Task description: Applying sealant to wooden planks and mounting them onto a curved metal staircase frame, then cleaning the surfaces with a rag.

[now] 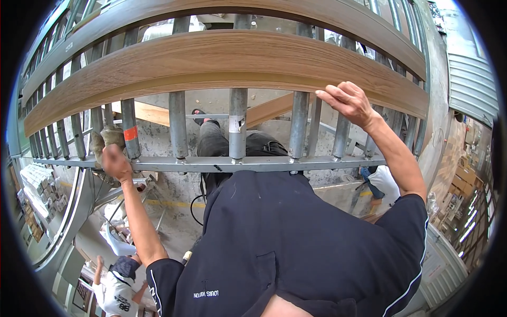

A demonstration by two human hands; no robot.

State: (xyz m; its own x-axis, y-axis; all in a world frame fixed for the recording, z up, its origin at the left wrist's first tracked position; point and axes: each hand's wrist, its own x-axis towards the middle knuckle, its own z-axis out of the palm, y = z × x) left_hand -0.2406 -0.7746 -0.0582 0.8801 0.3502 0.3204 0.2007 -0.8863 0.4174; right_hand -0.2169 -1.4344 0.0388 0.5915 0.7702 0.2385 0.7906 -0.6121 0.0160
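Note:
My left hand (117, 162) is at the near left of the metal frame, its fingers smeared. It seems closed on a crumpled, dirty beige cloth or glove (109, 138) beside the near rail (211, 165). Over the near edge of a long wood-grain plank (232, 55), my right hand (348, 104) is raised with its fingers curled in. What those fingers hold, if anything, is hidden. The plank lies across a row of round grey metal tubes (238, 116). One tube carries an orange band (130, 133).
Beyond lies a second wood-grain plank (158, 13). Loose boards (272, 108) rest on the floor under the rack, near my foot (199, 116). A person in a white shirt (117, 290) is at the lower left. Stacked cartons (465, 177) stand at the right.

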